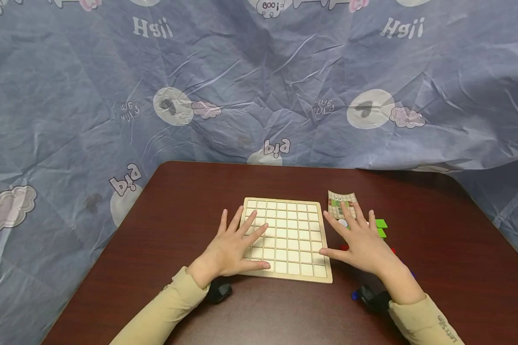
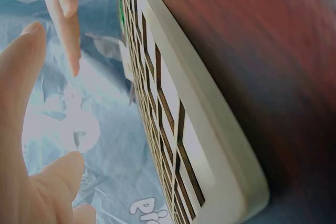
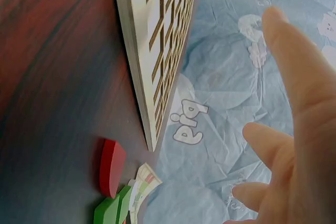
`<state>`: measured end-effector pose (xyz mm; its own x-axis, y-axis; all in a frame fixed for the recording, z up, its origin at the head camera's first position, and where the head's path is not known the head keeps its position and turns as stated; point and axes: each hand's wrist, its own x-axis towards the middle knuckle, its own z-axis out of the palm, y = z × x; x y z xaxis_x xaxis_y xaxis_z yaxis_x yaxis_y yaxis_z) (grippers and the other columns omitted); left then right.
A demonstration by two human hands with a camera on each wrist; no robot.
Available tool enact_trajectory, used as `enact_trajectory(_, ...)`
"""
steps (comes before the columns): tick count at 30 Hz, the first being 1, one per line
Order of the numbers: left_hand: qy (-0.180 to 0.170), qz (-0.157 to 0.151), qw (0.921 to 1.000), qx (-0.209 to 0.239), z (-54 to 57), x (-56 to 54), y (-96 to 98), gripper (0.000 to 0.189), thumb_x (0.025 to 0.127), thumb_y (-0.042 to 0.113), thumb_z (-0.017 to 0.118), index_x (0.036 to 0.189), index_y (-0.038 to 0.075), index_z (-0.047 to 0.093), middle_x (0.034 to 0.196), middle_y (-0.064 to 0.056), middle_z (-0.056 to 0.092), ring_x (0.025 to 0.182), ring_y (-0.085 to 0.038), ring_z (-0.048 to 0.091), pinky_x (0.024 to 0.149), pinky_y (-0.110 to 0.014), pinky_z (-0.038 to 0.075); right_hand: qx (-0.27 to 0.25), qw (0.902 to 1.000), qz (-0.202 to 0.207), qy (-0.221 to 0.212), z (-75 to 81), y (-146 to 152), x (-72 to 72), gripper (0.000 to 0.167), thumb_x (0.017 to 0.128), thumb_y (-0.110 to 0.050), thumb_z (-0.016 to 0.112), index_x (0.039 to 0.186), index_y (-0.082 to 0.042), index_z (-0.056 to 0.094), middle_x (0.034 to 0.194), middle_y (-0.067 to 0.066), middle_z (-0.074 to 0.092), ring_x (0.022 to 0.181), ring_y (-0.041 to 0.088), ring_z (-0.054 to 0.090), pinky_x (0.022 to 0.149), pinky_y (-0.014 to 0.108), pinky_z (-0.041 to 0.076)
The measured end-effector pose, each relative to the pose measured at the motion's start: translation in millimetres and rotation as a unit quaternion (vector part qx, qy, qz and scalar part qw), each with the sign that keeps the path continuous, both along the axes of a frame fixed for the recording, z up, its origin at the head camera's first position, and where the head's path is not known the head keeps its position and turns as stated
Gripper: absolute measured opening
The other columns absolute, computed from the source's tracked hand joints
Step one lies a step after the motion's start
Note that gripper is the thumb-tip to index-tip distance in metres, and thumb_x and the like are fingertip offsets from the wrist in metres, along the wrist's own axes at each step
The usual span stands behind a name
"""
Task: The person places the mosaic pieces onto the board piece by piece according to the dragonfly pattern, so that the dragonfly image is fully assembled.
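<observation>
A pale wooden grid board [image 1: 291, 244] with rows of square white cells lies flat on the table. My left hand [image 1: 230, 247] hovers over the board's left side, fingers spread and straight, holding nothing. Over its right edge and the pieces beside it, my right hand [image 1: 358, 239] is spread in the same way, with nothing in it. In the left wrist view the board's thick rim [image 2: 210, 114] stands apart from the thumb and fingers. Under the right hand lie a red piece [image 3: 111, 167] and green pieces [image 3: 107, 211], partly hidden in the head view.
A small printed pattern card [image 1: 343, 199] lies beyond the right hand. Green tiles [image 1: 381, 224] show past its fingers, and a blue piece [image 1: 355, 295] lies near the right wrist. Behind the dark red-brown table [image 1: 198, 187] hangs a blue printed cloth [image 1: 259, 86].
</observation>
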<state>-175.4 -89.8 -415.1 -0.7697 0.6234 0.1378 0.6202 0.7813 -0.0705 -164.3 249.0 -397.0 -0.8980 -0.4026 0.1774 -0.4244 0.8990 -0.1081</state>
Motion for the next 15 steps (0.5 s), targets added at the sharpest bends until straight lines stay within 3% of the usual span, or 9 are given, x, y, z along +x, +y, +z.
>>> enact_trajectory(9, -0.033, -0.018, 0.9990, 0.023, -4.6, 8.5, -4.2, 0.087, 0.081, 0.082, 0.026, 0.150, 0.029, 0.025, 0.156, -0.009, 0.015, 0.142, -0.030, -0.010, 0.108, -0.062, -0.002, -0.036, 0.9982, -0.021, -0.044, 0.6, 12, -7.7, 0.079, 0.086, -0.063, 0.052, 0.146, -0.013, 0.036, 0.152, 0.025, 0.014, 0.138, 0.044, 0.011, 0.104, 0.067, 0.011)
enact_trajectory(15, -0.087, -0.028, 0.9941, 0.058, -12.5, 11.5, -14.9, 0.083, 0.085, 0.076, 0.030, 0.151, 0.025, 0.023, 0.156, -0.013, 0.013, 0.142, -0.036, 0.000, 0.108, -0.063, 0.002, -0.070, 0.9944, -0.043, -0.067, -4.5, 20, -15.2, 0.081, 0.086, -0.059, 0.057, 0.144, -0.006, 0.038, 0.150, 0.025, 0.022, 0.133, 0.046, 0.025, 0.100, 0.062, 0.030)
